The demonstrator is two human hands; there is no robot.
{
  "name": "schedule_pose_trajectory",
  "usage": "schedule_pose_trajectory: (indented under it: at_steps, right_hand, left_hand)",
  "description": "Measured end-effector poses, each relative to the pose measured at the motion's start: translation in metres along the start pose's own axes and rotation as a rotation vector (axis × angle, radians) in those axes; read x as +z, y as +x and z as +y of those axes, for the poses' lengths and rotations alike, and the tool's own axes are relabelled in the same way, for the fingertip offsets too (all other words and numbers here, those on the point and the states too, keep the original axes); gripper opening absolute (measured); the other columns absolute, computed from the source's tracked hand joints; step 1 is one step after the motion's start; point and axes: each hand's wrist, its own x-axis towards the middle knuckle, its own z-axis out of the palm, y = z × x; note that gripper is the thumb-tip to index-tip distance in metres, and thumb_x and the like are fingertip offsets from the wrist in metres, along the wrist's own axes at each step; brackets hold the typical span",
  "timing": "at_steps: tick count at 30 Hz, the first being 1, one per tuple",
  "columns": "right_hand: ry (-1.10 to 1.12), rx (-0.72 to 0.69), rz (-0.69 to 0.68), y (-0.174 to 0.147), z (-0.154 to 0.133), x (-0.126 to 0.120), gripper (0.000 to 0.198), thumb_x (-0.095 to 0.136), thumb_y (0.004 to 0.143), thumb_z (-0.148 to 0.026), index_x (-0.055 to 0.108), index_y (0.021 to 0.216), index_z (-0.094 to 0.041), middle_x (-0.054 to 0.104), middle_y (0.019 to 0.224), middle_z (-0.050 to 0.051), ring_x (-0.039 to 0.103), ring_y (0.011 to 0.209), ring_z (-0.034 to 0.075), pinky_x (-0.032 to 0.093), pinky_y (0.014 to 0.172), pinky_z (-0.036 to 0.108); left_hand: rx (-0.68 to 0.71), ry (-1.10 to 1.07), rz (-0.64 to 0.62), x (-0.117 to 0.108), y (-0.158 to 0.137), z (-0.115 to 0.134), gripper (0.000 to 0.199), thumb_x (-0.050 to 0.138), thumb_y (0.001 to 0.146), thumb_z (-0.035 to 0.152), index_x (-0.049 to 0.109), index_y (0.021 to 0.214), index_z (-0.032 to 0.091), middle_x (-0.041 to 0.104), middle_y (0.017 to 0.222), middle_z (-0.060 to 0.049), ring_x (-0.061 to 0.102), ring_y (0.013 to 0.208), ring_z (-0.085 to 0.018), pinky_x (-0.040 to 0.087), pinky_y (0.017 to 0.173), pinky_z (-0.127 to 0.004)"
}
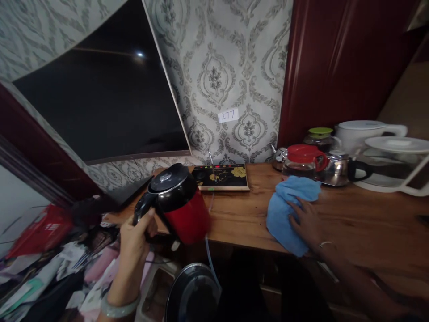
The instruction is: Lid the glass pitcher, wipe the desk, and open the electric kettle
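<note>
Head view: the left hand (136,232) has its fingers wrapped around the black handle of a red electric kettle (179,203), holding it in the air just off the front edge of the wooden table (365,228), at the table's left end. The kettle is a rounded, glossy red body under a black lid with a round silver centre; the lid is down, so what is inside cannot be seen. A pale bangle sits on that wrist.

The right hand (308,221) lies flat, fingers spread, on a soft, crumpled blue cloth (288,210) that rests on the tabletop near its front edge.

Toward the wall, a flat black induction plate (221,177) with a gold flower print and small red lights lies on the warm-grained planks. At the right stand 5 vessels close together: a clear glass pot with a red lid (303,160), its contents too dim to tell; a glass pot with a green lid (320,136); a shiny steel kettle (337,166); a white plastic kettle (360,133); and a clear jug with a white lid (395,167).

A dark television (100,98) hangs on patterned grey wallpaper. Below the table, a round black glass lid (192,293) shows, with a heap of clothes and papers at the left.
</note>
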Motion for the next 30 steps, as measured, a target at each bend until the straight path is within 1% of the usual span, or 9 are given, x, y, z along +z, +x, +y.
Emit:
schedule_pose_trajectory:
  at_steps: [5,10,12,15,17,20,23,27,30]
  right_hand:
    - [0.135,-0.051,0.032,-0.006,-0.02,-0.009,0.042,0.041,0.091,-0.035,0.061,0.125,-0.019,0.051,0.139,0.016,0.048,0.126,0.032,0.041,0.104,0.055]
    - [0.151,-0.242,-0.214,-0.017,-0.018,-0.004,0.041,0.046,0.09,-0.036,0.063,0.126,-0.025,0.054,0.14,0.012,0.05,0.127,0.03,0.044,0.102,0.052]
    - [0.077,-0.208,-0.272,-0.016,-0.007,-0.004,0.039,0.049,0.087,-0.035,0.067,0.121,-0.025,0.06,0.134,0.013,0.054,0.121,0.032,0.047,0.098,0.053]
    - [-0.022,-0.055,-0.281,-0.005,0.007,-0.011,0.036,0.049,0.084,-0.03,0.072,0.111,-0.022,0.066,0.123,0.015,0.06,0.112,0.034,0.05,0.092,0.054]
    - [0.001,0.029,-0.271,0.006,0.005,-0.021,0.036,0.047,0.083,-0.027,0.073,0.107,-0.018,0.069,0.117,0.016,0.062,0.107,0.033,0.05,0.092,0.054]
    - [0.243,0.019,-0.19,0.024,-0.02,-0.045,0.039,0.044,0.088,-0.032,0.069,0.114,-0.018,0.069,0.118,0.012,0.062,0.112,0.028,0.048,0.099,0.05]
    - [0.479,-0.063,-0.114,0.047,-0.066,-0.077,0.038,0.044,0.093,-0.039,0.064,0.122,-0.025,0.067,0.125,0.008,0.059,0.119,0.025,0.046,0.103,0.048]
    - [0.585,-0.224,-0.038,0.09,-0.123,-0.113,0.04,0.046,0.095,-0.039,0.058,0.131,-0.027,0.062,0.133,0.007,0.054,0.125,0.024,0.041,0.109,0.048]
    - [0.58,-0.35,-0.072,0.122,-0.146,-0.12,0.048,0.053,0.091,-0.044,0.055,0.135,-0.025,0.055,0.14,0.008,0.047,0.131,0.027,0.037,0.111,0.05]
  left_hand:
    - [-0.025,-0.013,-0.145,0.041,-0.032,-0.005,0.039,0.073,0.065,0.041,0.04,0.056,0.021,0.036,0.041,0.008,0.034,0.037,-0.007,0.027,0.037,-0.022]
    - [-0.056,-0.018,-0.245,0.085,-0.05,-0.019,0.042,0.072,0.065,0.047,0.041,0.053,0.021,0.038,0.04,0.007,0.034,0.037,-0.006,0.026,0.039,-0.022]
    - [-0.073,-0.02,-0.275,0.1,-0.055,-0.023,0.043,0.072,0.065,0.048,0.041,0.05,0.021,0.039,0.038,0.007,0.035,0.036,-0.006,0.028,0.039,-0.022]
    - [-0.084,0.003,-0.292,0.118,-0.061,-0.03,0.043,0.071,0.066,0.049,0.042,0.05,0.021,0.04,0.038,0.007,0.036,0.035,-0.007,0.03,0.04,-0.022]
    - [-0.079,0.032,-0.29,0.127,-0.064,-0.036,0.043,0.071,0.066,0.05,0.043,0.051,0.021,0.04,0.038,0.007,0.037,0.036,-0.007,0.03,0.04,-0.022]
    - [-0.063,0.067,-0.274,0.137,-0.066,-0.044,0.043,0.071,0.066,0.052,0.044,0.053,0.021,0.041,0.039,0.006,0.037,0.037,-0.007,0.03,0.039,-0.022]
    - [-0.051,0.069,-0.268,0.146,-0.068,-0.05,0.044,0.072,0.066,0.054,0.044,0.054,0.021,0.042,0.042,0.006,0.038,0.039,-0.007,0.03,0.041,-0.022]
    - [-0.073,0.079,-0.28,0.158,-0.075,-0.055,0.042,0.072,0.066,0.056,0.05,0.058,0.021,0.044,0.046,0.005,0.04,0.042,-0.008,0.032,0.043,-0.023]
    - [-0.109,0.08,-0.31,0.161,-0.08,-0.058,0.041,0.072,0.065,0.058,0.052,0.063,0.022,0.044,0.048,0.006,0.04,0.043,-0.009,0.032,0.042,-0.023]
